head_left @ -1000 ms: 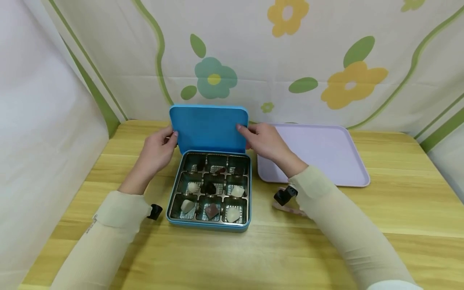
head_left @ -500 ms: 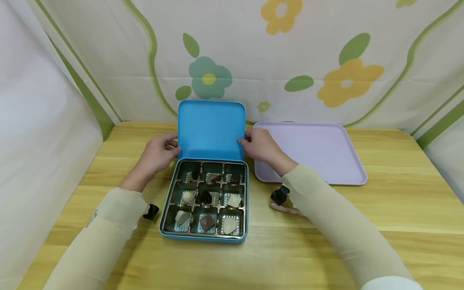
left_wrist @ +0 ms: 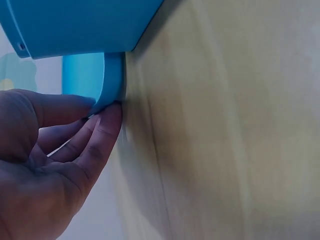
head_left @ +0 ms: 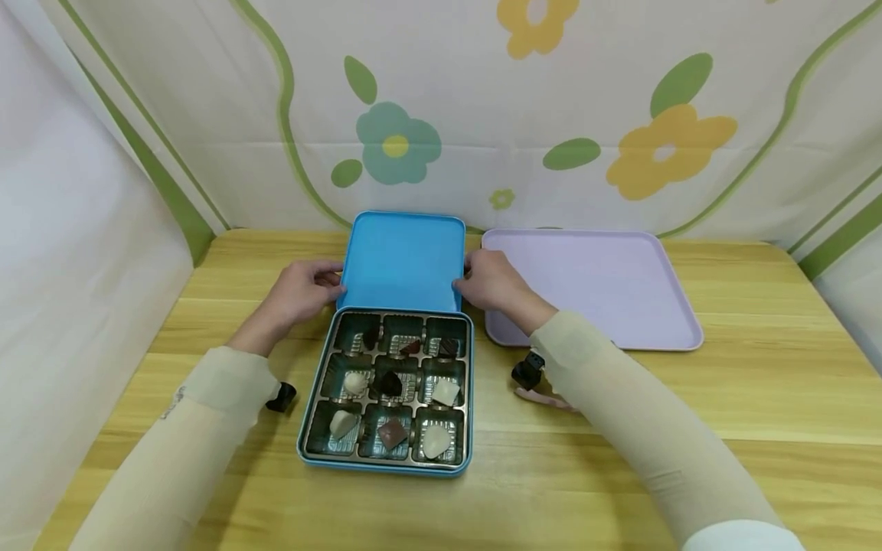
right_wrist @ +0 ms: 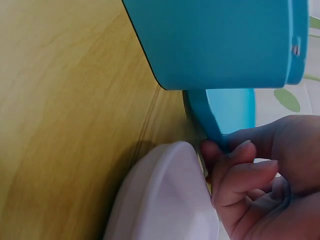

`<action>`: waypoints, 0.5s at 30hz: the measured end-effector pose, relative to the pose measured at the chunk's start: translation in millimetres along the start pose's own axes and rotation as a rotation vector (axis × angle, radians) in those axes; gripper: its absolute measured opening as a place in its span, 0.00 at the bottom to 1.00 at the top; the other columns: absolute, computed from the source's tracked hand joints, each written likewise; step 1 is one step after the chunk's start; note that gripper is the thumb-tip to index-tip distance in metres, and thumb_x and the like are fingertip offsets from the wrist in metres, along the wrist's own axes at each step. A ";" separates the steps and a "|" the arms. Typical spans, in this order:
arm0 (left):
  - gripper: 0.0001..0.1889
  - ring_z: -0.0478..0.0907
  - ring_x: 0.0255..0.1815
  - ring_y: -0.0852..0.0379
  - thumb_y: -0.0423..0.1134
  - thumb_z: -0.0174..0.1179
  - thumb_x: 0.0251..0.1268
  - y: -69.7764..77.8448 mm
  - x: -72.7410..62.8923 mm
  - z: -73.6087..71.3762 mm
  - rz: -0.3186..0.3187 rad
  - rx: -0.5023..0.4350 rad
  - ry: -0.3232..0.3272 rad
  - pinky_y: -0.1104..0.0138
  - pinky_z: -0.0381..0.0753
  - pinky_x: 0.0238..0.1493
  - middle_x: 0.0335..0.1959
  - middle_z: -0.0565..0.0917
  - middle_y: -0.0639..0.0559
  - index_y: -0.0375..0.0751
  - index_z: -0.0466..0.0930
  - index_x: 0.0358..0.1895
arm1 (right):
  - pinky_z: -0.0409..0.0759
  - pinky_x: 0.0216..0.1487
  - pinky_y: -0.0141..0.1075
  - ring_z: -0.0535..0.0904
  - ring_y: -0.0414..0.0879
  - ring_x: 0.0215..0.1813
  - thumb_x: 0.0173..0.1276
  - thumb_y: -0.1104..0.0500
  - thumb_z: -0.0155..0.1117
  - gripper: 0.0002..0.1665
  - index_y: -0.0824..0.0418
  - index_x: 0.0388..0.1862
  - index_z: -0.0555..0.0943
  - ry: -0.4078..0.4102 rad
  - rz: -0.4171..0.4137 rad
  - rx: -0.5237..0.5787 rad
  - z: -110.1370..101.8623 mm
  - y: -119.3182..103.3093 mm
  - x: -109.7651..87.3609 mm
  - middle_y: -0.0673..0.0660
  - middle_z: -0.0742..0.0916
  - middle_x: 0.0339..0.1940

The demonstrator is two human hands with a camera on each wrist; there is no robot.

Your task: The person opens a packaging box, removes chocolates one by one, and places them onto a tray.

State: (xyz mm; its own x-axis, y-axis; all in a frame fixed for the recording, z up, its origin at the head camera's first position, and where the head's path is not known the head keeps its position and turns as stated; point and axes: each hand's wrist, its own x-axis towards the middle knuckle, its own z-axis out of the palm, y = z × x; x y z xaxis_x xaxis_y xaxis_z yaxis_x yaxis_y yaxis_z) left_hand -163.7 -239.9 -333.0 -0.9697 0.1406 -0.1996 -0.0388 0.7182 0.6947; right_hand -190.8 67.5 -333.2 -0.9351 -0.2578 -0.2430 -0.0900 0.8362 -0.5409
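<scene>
A blue tin with a divided insert stands in front of me, several chocolates, dark, brown and white, lying in its compartments. Behind it the blue lid lies inner side up, low and close over the table. My left hand pinches the lid's left edge; in the left wrist view the thumb is on the rim and the fingertips are underneath. At the opposite edge my right hand grips the lid between thumb and fingers, right beside the tray's rim in the right wrist view.
A lilac tray lies on the wooden table to the right of the lid. At the back hangs a flowered curtain, close behind the lid. Black wrist cameras sit on both sleeves.
Both hands have lowered the lid from steeply upright to nearly flat behind the tin. The tin now appears slightly nearer in the view, and the lid remains held at both sides.
</scene>
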 end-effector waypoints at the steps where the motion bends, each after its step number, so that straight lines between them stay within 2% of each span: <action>1: 0.25 0.81 0.62 0.36 0.34 0.59 0.80 -0.1 0.1 -0.5 0.003 0.008 -0.002 0.58 0.83 0.54 0.61 0.84 0.29 0.27 0.74 0.75 | 0.78 0.43 0.42 0.78 0.52 0.40 0.78 0.57 0.64 0.11 0.67 0.44 0.82 0.001 0.003 -0.008 -0.3 -0.6 0.2 0.59 0.83 0.39; 5: 0.23 0.82 0.58 0.38 0.34 0.60 0.79 -1.5 -0.4 -0.8 0.006 0.032 -0.006 0.64 0.82 0.48 0.57 0.86 0.30 0.25 0.78 0.70 | 0.74 0.36 0.40 0.71 0.48 0.30 0.77 0.60 0.62 0.09 0.66 0.42 0.80 -0.022 0.004 -0.029 -0.5 -2.5 0.5 0.54 0.74 0.27; 7: 0.23 0.82 0.57 0.39 0.35 0.60 0.79 -3.5 -1.5 -0.5 0.005 0.033 -0.013 0.65 0.81 0.46 0.57 0.86 0.31 0.25 0.78 0.71 | 0.74 0.36 0.41 0.70 0.48 0.28 0.79 0.59 0.61 0.13 0.68 0.51 0.82 -0.039 -0.007 -0.029 -0.3 -2.2 -1.7 0.55 0.75 0.27; 9: 0.25 0.81 0.58 0.40 0.38 0.60 0.81 -6.1 -5.1 -1.4 0.003 0.022 -0.038 0.63 0.83 0.50 0.59 0.85 0.32 0.26 0.76 0.73 | 0.79 0.41 0.42 0.76 0.48 0.32 0.80 0.56 0.62 0.22 0.70 0.63 0.81 -0.043 -0.023 -0.034 -1.4 -1.7 -7.7 0.59 0.84 0.34; 11: 0.27 0.82 0.60 0.39 0.42 0.57 0.84 -9.1 -12.7 -4.1 0.002 0.005 -0.071 0.56 0.86 0.56 0.63 0.83 0.31 0.28 0.73 0.76 | 0.84 0.47 0.44 0.84 0.51 0.40 0.80 0.53 0.64 0.30 0.70 0.73 0.77 -0.039 -0.050 -0.040 -5.2 -0.9 -17.7 0.63 0.90 0.45; 13: 0.31 0.83 0.63 0.37 0.50 0.53 0.87 -13.8 -27.1 -8.3 -0.011 -0.010 -0.096 0.48 0.85 0.63 0.69 0.80 0.31 0.31 0.69 0.80 | 0.87 0.53 0.47 0.88 0.54 0.49 0.79 0.49 0.66 0.34 0.69 0.75 0.76 -0.042 -0.096 -0.050 -11.4 -1.5 -30.5 0.64 0.91 0.53; 14: 0.33 0.83 0.64 0.36 0.53 0.51 0.88 -16.1 -36.2 -10.4 -0.016 -0.017 -0.105 0.45 0.84 0.66 0.71 0.79 0.32 0.33 0.67 0.81 | 0.87 0.54 0.48 0.89 0.54 0.52 0.78 0.48 0.68 0.35 0.68 0.75 0.77 -0.046 -0.123 -0.052 -15.6 -1.9 -38.8 0.64 0.92 0.54; 15: 0.34 0.82 0.67 0.35 0.57 0.49 0.88 -18.4 -46.4 -12.4 -0.017 -0.026 -0.110 0.42 0.82 0.68 0.74 0.77 0.32 0.35 0.66 0.82 | 0.88 0.53 0.49 0.89 0.54 0.51 0.78 0.48 0.68 0.34 0.68 0.73 0.78 -0.052 -0.154 -0.050 -19.6 -1.2 -46.9 0.62 0.93 0.50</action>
State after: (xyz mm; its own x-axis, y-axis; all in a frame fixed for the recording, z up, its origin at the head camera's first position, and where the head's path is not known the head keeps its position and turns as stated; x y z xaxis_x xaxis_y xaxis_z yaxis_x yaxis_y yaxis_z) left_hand -121.0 -268.1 -328.0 -0.9367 0.2036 -0.2847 -0.0623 0.7034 0.7081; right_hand -153.6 88.1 -305.3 -0.8900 -0.4084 -0.2029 -0.2488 0.8078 -0.5344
